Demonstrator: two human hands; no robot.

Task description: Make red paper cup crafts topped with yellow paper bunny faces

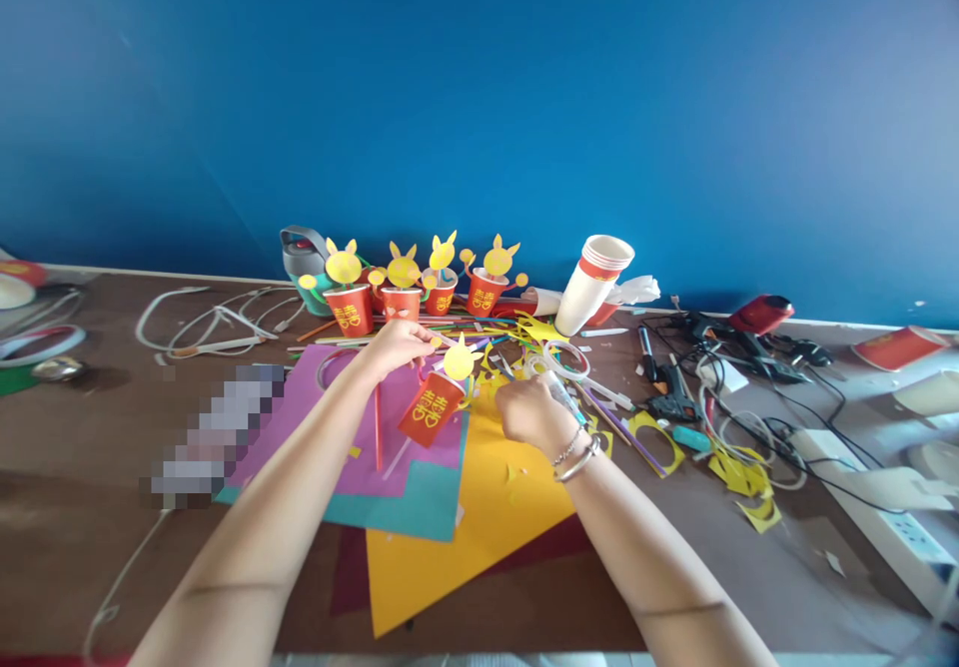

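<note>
My left hand (399, 349) is closed at the left of a tilted red paper cup (431, 408) with gold characters. A yellow paper head with pointed ears (459, 358) rises from this cup. The fingertips are close to the cup's small yellow paper arm; their exact grip is too small to make out. To the right, my right hand (528, 409) is curled over the yellow paper sheet (486, 507), its fingers closed and mostly hidden. A pen-like item (563, 395) shows beside this hand, and a clear tape roll (567, 359) lies just beyond.
Several decorated red cups (350, 311) stand near the blue wall. A stack of white cups (591, 288) leans beside them. Purple paper (315, 397) lies at left. Glue guns (675, 394), cables and a power strip (884, 507) are at right, with yellow scraps (741, 472).
</note>
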